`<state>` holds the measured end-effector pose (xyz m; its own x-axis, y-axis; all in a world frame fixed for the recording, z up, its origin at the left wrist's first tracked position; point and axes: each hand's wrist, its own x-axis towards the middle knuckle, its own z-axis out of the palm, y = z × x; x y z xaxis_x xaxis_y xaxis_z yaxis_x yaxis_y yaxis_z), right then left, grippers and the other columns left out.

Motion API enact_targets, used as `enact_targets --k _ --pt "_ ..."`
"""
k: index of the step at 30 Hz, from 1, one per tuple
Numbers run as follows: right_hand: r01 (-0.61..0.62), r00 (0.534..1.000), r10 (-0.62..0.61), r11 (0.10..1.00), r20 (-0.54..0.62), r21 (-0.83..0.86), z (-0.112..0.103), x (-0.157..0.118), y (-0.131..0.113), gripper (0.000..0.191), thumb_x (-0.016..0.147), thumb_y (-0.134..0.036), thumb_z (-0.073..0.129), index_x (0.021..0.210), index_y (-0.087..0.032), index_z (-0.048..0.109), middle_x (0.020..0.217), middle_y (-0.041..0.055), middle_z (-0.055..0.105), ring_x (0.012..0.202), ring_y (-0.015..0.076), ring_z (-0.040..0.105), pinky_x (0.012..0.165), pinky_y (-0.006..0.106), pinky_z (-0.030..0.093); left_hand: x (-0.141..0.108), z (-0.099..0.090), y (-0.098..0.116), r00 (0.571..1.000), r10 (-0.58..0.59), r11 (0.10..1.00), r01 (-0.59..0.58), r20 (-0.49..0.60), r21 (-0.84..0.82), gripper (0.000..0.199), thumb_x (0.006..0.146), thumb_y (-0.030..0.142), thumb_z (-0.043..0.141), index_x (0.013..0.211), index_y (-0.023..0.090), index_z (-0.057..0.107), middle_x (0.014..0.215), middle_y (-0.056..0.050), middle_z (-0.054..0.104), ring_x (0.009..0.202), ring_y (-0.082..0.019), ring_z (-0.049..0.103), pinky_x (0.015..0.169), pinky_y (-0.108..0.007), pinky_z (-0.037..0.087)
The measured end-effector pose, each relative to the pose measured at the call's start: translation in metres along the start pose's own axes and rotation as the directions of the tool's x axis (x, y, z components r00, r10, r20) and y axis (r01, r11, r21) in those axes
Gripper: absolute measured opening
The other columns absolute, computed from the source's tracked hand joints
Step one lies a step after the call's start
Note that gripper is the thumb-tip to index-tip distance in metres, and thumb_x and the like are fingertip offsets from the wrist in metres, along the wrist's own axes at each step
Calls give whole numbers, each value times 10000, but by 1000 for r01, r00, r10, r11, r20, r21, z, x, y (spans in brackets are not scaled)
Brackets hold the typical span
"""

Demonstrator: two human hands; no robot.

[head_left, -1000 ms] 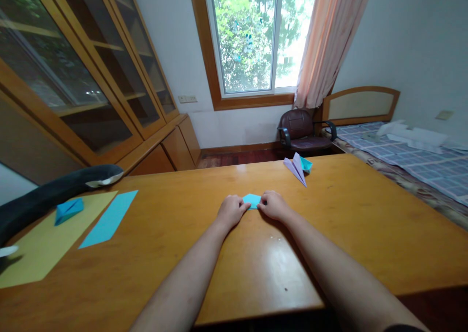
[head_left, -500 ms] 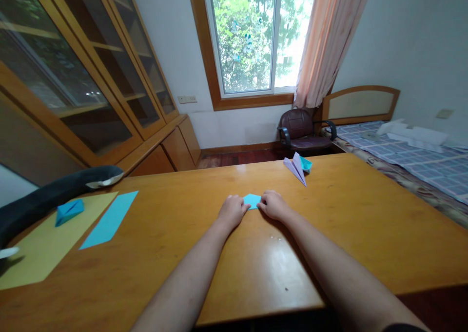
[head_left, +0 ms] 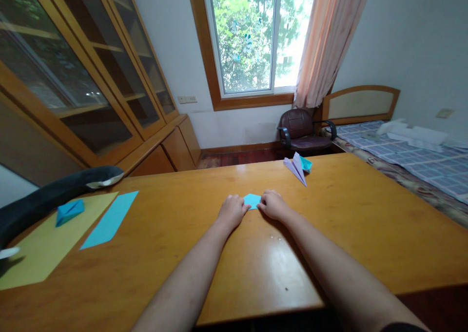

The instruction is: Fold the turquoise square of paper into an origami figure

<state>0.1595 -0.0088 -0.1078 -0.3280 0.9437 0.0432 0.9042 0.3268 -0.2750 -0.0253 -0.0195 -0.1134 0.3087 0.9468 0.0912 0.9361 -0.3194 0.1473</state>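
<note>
A small folded piece of light blue paper with a pointed far edge lies on the wooden table, between both hands. My left hand is closed on its left side, thumb on the near left corner. On the opposite side my right hand is closed too, its thumb and curled fingers at the paper's right corner. The hands cover both side ends of the paper.
At the left are a yellow sheet, a folded blue paper piece, a blue strip and a dark curved object. A purple paper plane and a teal folded piece lie near the far edge.
</note>
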Motion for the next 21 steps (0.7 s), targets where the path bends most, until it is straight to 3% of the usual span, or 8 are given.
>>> enact_targets --k 6,11,16,21 --pt "-10 1000 10 1000 -22 -20 -3 -6 -5 222 823 -332 545 785 -168 688 891 81 615 867 185 515 753 265 336 1 3 -1 1000 1 999 0 -7 41 371 858 480 471 799 172 669 852 -85 620 816 -209 518 703 -314 365" --pt "134 977 -148 986 -150 -98 -5 -20 -13 225 859 -268 501 804 -179 700 867 83 606 870 197 484 748 291 310 2 5 -2 1000 0 1000 1 -12 27 363 854 481 477 796 175 664 853 -81 619 809 -204 514 697 -310 351" --pt "254 960 -268 955 -80 -155 -3 -30 -29 327 913 -266 401 859 -185 714 829 95 616 859 211 487 736 310 314 2 5 -2 1000 -10 1000 10 -7 7 362 851 482 483 793 172 662 848 -81 615 807 -202 510 703 -309 345" --pt "161 987 -161 968 17 -194 -11 -35 -36 300 877 -216 421 881 -168 718 862 124 646 867 229 535 746 319 343 1 6 -3 1000 -16 1000 16 -16 -15 341 840 478 506 775 179 655 844 -74 614 792 -196 505 684 -304 334"
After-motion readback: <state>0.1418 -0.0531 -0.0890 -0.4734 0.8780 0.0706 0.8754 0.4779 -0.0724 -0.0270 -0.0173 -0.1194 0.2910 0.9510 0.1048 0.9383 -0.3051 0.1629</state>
